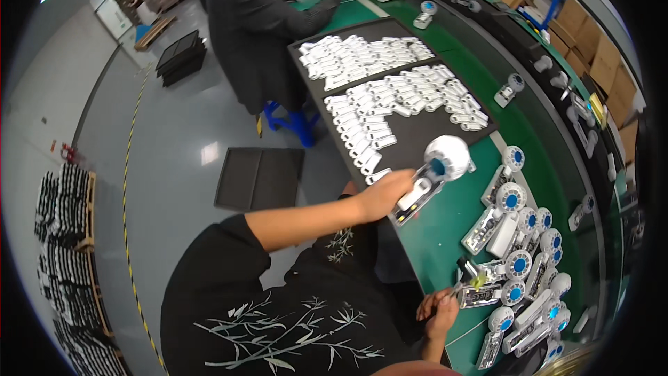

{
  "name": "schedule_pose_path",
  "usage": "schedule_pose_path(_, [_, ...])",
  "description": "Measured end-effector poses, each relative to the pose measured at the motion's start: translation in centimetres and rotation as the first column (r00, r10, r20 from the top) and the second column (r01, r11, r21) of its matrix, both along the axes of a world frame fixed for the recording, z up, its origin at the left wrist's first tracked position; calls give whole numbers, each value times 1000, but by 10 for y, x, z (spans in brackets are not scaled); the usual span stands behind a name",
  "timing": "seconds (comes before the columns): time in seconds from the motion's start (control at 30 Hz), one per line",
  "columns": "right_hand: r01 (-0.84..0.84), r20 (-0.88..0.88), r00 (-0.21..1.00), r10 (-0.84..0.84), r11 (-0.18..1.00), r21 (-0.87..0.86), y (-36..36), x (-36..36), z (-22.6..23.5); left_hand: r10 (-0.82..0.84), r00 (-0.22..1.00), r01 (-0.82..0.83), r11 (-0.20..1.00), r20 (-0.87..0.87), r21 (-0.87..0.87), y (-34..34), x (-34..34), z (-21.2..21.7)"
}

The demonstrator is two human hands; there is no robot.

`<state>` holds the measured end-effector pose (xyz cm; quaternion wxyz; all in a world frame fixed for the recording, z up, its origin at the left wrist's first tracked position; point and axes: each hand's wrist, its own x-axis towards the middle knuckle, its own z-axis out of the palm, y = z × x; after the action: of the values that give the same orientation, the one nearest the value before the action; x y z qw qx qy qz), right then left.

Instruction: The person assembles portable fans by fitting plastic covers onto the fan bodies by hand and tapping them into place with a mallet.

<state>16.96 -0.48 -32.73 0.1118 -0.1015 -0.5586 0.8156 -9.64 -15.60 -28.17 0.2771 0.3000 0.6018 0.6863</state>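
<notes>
My left hand [387, 196] is closed around a white round-headed device [447, 158] with an oblong body, raised over the green work surface beside the black tray. A small white oblong piece [415, 193] lies against its body, near my fingers. Lower down, my right hand [440, 310] is closed in a pinch at a thin tool [477, 280] with a yellow-green part; its exact kind is unclear. Just past that tool lies a pile of similar devices [518, 264] with blue discs on their heads, several with their inner parts exposed.
Rows of small white oblong pieces fill much of a black two-section tray [319, 90]. A conveyor [550, 125] carrying scattered devices runs along the right. Another person [261, 28] works at the far end, near a blue stool [298, 129]. An additional black tray [259, 178] lies on the floor.
</notes>
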Motion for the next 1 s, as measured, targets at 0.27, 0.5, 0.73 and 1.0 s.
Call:
schedule_pose_path(0.27, [112, 17, 994, -112, 993, 26, 12, 7, -10, -489, 818, 202, 737, -302, -645, 262, -88, 60])
schedule_pose_path(0.5, [110, -19, 994, -111, 992, -66, 7, 7, -8, -556, 511, -38, 747, -656, -663, 404, -81, 4])
schedule_pose_path(0.73, [79, 44, 996, -77, 996, -49, 15, 13, -6, -453, 497, 39, 863, -740, -503, 334, -83, 12])
schedule_pose_path(1.0, [80, 14, 997, -80, 996, 43, 18, 7, -9, -471, 625, -109, 737, -622, -667, 177, -27, 44])
